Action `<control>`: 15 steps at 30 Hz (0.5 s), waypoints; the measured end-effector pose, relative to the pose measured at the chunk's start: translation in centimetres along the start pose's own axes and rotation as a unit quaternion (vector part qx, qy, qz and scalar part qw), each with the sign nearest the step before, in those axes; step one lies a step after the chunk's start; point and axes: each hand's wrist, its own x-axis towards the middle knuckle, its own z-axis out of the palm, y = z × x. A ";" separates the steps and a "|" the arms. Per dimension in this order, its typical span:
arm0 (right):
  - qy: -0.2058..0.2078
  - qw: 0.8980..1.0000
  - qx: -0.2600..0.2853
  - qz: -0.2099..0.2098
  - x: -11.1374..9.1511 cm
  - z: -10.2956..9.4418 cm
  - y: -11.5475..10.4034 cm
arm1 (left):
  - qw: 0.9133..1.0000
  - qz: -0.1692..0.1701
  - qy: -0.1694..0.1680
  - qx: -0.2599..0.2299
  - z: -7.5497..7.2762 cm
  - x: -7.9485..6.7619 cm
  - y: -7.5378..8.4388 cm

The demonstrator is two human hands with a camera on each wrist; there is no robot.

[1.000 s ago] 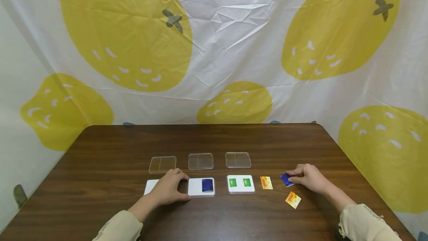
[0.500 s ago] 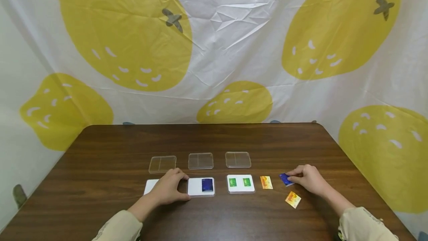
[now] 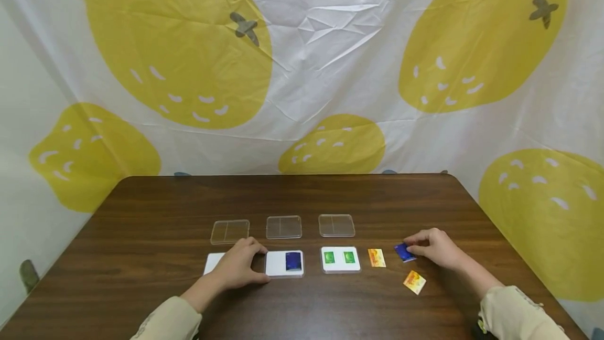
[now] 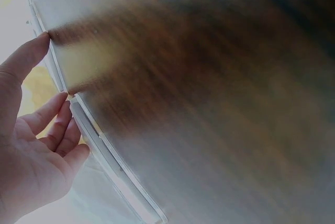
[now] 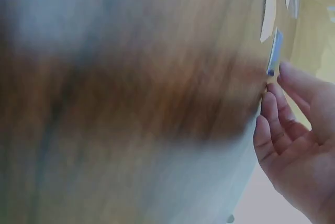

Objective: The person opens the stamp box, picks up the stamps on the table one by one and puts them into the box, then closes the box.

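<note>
My left hand (image 3: pixel 239 263) spans the left side of the middle white-lined clear plastic case (image 3: pixel 275 263), thumb at the near corner and index finger at the far one. A dark blue square card (image 3: pixel 293 261) lies in that case's right half. Off to the right, my right hand (image 3: pixel 439 249) pinches the edge of another blue card (image 3: pixel 404 252) low over the table; in the right wrist view this blue card (image 5: pixel 275 51) shows beside the fingertips. Two orange-yellow cards, one (image 3: pixel 376 257) left of that hand and one (image 3: pixel 414 282) nearer, lie close by.
A case with two green cards (image 3: pixel 341 259) stands right of the middle one. Another white case (image 3: pixel 213 263) is partly hidden behind my left hand. Three clear lids (image 3: pixel 229 231) lie in a row farther back on the brown table (image 3: pixel 302 195). A lemon-print cloth (image 3: pixel 330 67) hangs behind.
</note>
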 end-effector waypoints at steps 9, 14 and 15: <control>-0.029 0.999 -0.016 -0.027 0.0 -0.1 1.0 | 1.000 0.000 -0.002 -0.001 -0.1 0.0 0.1; -0.011 0.998 -0.030 -0.048 -0.2 0.2 1.0 | 1.000 -0.001 -0.002 -0.001 -0.1 0.0 0.1; -0.007 0.998 -0.033 -0.049 -0.3 0.2 1.0 | 1.000 0.000 -0.001 -0.001 -0.1 0.0 0.1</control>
